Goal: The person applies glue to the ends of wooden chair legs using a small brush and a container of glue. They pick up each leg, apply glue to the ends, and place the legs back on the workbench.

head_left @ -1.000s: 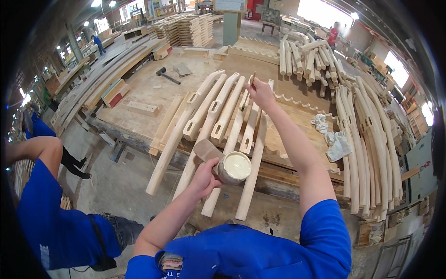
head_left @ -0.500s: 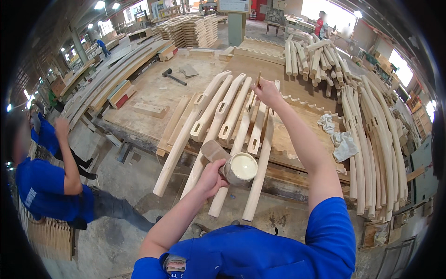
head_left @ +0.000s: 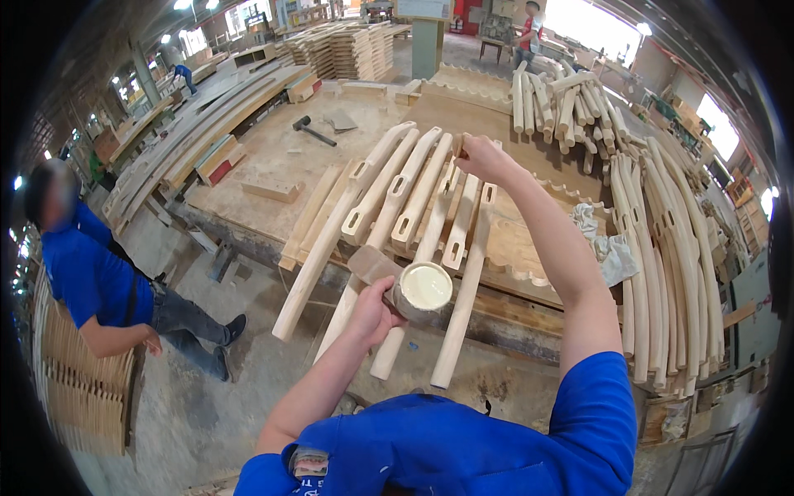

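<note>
My left hand (head_left: 374,316) is closed round a cup (head_left: 426,287) of thick cream-coloured liquid, which looks like glue. A flat, brownish paddle-shaped piece (head_left: 370,263) sticks out from the cup's left side. Above the workbench my right hand (head_left: 486,157) pinches a thin brush or stick (head_left: 454,164), whose lower end is down by the slot of a slotted wooden leg (head_left: 436,221); its exact tip is hard to make out. More pale wooden legs (head_left: 318,269) lie side by side on both sides, several with oval slots, their near ends jutting past the bench edge.
A black mallet (head_left: 314,131) and a flat scraper-like plate (head_left: 340,121) lie on the workbench (head_left: 248,165). To the right are piled wooden legs (head_left: 653,248) and white rags (head_left: 614,258). A co-worker in blue (head_left: 99,264) stands at the left beside stacked wood (head_left: 83,388).
My right hand has shifted slightly up and right. The cup has moved a little left and up. The co-worker at the left has lowered an arm and stepped; the far person in red has moved left.
</note>
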{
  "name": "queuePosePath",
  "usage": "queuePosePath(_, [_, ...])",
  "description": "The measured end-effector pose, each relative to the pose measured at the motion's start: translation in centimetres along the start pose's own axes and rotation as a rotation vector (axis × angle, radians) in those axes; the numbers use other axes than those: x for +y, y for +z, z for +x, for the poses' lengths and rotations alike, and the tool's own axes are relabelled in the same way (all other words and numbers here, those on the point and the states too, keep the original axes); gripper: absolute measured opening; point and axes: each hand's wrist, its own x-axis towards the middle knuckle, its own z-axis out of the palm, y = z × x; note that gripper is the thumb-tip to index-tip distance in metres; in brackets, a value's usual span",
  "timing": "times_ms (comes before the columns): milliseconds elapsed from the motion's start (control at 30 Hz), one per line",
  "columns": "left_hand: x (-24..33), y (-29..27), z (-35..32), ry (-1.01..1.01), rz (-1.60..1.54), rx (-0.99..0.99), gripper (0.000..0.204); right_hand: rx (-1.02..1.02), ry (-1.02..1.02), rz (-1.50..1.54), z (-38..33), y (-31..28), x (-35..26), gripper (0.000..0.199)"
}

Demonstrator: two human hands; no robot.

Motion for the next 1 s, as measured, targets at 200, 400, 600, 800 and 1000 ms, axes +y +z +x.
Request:
queuePosePath(200, [1.7,0.5,-0.2,0.194,-0.089,0.102,0.04,0.318,-0.136,0.711,-5.6,-1.9,-3.9,0.017])
queuePosePath(400, [2.6,1.8,0.3,0.314,-0.098,0.152,0.04,0.29,-0.055,0.82,-10.1,-2.7,-8.9,0.025])
queuePosePath(600, [2.1,3.9,0.8,0.33,-0.111,0.121,0.04,0.178,0.221,1.078,-10.0,-0.3,-6.9,0.025])
queuePosePath(800, [2.1,4.1,1.1,0.306,-0.193,0.118,0.037,0.27,0.373,1.577,-12.3,3.0,-3.6,0.018])
queuePosePath(1000, [2.1,3.5,1.4,0.302,-0.243,0.121,0.038,0.364,0.303,1.687,-13.2,3.3,-4.4,0.013])
